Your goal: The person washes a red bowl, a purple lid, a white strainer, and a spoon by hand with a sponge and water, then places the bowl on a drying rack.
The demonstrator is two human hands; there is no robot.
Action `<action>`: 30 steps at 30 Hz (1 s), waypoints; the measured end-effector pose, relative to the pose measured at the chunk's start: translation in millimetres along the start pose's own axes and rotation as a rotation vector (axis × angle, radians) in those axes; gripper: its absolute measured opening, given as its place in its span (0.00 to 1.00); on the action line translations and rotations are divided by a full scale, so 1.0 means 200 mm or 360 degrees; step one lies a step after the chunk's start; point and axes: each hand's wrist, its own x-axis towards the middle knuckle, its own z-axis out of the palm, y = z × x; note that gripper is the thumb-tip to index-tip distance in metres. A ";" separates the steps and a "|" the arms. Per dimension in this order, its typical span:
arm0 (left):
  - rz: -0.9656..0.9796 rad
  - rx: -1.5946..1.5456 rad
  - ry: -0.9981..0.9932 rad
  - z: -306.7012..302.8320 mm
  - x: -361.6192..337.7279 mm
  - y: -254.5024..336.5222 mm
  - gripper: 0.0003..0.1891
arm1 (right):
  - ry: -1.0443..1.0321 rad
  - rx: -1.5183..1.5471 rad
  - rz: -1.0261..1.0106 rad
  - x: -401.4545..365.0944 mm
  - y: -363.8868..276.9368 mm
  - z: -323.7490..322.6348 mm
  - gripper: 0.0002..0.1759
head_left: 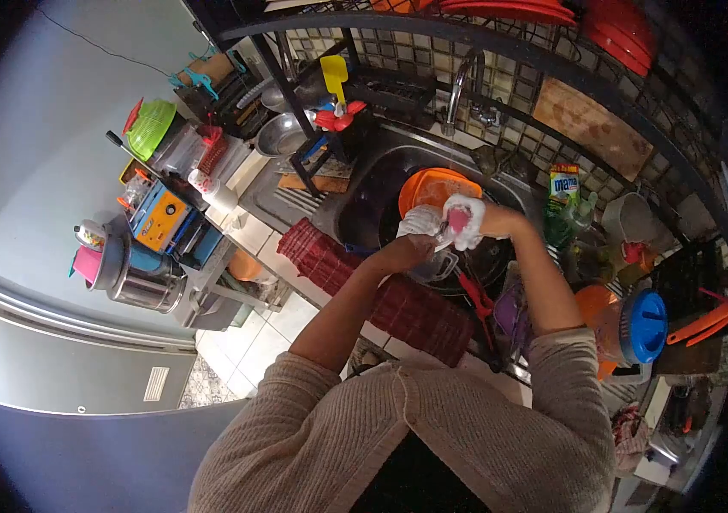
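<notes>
Both my hands are over the sink. My left hand is closed round the handle end of a small utensil, too foamy to name. White suds cover the fingers of my right hand, which is pressed round a pink sponge against the utensil. Beneath them a clear, soapy container lies among dark pans. Just behind, orange plates with suds rest in the sink. A red-handled utensil lies near the front edge.
A dark red cloth lies along the counter's front edge. The faucet rises behind the sink. At the right are a green soap bottle and a blue-lidded container. A black rack crosses overhead; metal bowls sit left.
</notes>
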 end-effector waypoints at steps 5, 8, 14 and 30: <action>-0.0135 -0.0259 -0.0107 -0.06 -0.05 0.02 0.13 | -0.0166 0.0506 0.0453 -0.07 0.01 -0.08 0.24; 0.0286 0.0246 0.0129 0.05 -0.01 -0.22 0.13 | -0.0033 0.0623 0.0398 -0.07 0.06 -0.07 0.20; 0.0346 0.0377 0.0395 0.11 0.01 -0.12 0.12 | 0.0827 -0.0024 0.0050 0.08 0.10 0.11 0.22; 0.0402 0.0136 0.0479 0.03 -0.02 -0.04 0.13 | 0.0014 -0.0835 -0.0135 0.01 -0.08 -0.01 0.23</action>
